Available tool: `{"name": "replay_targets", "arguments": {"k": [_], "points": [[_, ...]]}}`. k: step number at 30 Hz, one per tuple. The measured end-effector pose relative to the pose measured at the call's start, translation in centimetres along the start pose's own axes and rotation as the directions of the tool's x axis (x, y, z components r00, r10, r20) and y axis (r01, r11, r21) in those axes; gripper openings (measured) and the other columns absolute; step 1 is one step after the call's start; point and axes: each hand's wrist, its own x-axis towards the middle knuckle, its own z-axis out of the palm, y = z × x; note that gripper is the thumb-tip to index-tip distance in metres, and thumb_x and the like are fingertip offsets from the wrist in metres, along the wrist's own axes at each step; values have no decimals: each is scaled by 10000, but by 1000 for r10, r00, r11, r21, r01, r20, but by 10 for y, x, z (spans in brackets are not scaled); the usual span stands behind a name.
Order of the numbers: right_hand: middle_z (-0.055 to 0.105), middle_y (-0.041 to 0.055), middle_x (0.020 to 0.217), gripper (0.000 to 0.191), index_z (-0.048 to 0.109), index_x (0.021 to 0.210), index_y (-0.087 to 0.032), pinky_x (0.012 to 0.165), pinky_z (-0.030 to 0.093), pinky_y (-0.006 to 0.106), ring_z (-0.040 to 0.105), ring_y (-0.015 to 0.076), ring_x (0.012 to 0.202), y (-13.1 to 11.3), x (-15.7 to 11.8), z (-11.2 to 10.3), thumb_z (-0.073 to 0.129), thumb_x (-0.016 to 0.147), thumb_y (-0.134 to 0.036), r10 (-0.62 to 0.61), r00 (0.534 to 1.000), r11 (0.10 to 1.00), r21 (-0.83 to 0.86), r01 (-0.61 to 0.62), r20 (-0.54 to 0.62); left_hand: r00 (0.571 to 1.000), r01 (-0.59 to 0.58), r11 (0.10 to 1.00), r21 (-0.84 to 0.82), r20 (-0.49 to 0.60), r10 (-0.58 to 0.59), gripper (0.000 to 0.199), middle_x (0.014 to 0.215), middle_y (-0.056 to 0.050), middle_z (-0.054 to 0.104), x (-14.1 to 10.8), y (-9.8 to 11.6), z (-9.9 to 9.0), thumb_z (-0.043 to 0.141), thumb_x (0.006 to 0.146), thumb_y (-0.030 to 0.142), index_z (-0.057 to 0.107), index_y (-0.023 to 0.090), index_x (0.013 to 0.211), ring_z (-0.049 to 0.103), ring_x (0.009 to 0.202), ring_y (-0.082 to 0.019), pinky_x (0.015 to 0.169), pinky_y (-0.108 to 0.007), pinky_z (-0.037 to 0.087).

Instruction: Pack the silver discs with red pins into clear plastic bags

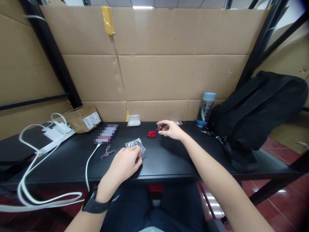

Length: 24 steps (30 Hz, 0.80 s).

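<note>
My right hand (172, 130) is over the back of the black table, thumb and fingers curved around a small dark, shiny round piece (160, 127). A bit of red cord shows beside that piece. Just left of it lies a small bundle of red cord (151, 134) on the tabletop. My left hand (127, 162) rests near the front edge with its fingers curled in. It covers the near side of a crinkled clear plastic bag (133, 142); whether the fingers grip anything is hidden.
A phone (106, 134) on a white cable and a keychain (107, 154) lie left. Behind them stand a cardboard box (83, 118) and a power strip (56, 133). White packets (133, 120) lie at the back. A water bottle (206, 109) and black backpack (260, 112) stand right.
</note>
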Motion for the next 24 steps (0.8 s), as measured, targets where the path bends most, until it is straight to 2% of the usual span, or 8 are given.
{"name": "replay_targets", "arguments": {"k": [2, 4, 8, 12, 18, 24], "points": [[706, 75, 1135, 415, 727, 1187, -238, 882, 556, 364, 684, 201, 939, -6, -1, 3, 797, 778, -246, -113, 993, 987, -109, 115, 29, 1000, -13, 998, -58, 3, 13, 172, 904, -94, 701, -4, 0, 4, 484, 922, 285, 630, 255, 834, 666, 879, -283, 805, -411, 480], [705, 76, 1153, 416, 713, 1219, -249, 861, 548, 341, 676, 213, 1007, -15, -3, 6, 775, 808, -250, -168, 982, 971, -156, 179, 82, 1000, -29, 991, -127, 5, 30, 182, 995, -97, 698, -5, -3, 7, 485, 944, 309, 653, 259, 892, 653, 994, -291, 896, -426, 484], [719, 55, 1187, 492, 672, 1279, -272, 750, 524, 274, 676, 201, 990, -33, -8, 13, 788, 802, -277, -166, 959, 970, -135, 200, 228, 998, -45, 970, -240, 42, 56, 257, 1229, -84, 670, -7, -16, 13, 481, 988, 395, 677, 287, 1115, 628, 1140, -283, 994, -424, 485], [745, 24, 1113, 488, 685, 1241, -279, 732, 496, 257, 678, 182, 908, -43, -12, 18, 818, 773, -328, -132, 938, 971, -147, 187, 320, 996, -53, 964, -259, 50, 68, 415, 1498, -83, 522, -12, -24, 23, 449, 1014, 488, 624, 343, 1361, 511, 1357, -308, 1124, -445, 421], [737, 0, 877, 382, 714, 1091, -230, 669, 456, 247, 638, 153, 722, -49, -13, 21, 831, 749, -353, -113, 880, 939, -239, 246, 462, 998, 11, 982, -188, 59, 0, 437, 1498, -89, 509, -11, -14, 32, 431, 1004, 568, 587, 462, 1397, 388, 1437, -383, 1126, -601, 349], [699, -2, 719, 253, 739, 855, -205, 617, 409, 244, 628, 153, 657, -50, -14, 24, 851, 731, -395, -66, 865, 898, -349, 270, 498, 996, -28, 965, -262, 79, 50, 393, 1529, -50, 514, -9, -10, 28, 446, 1009, 543, 625, 443, 1344, 386, 1458, -353, 1148, -579, 320]]}}
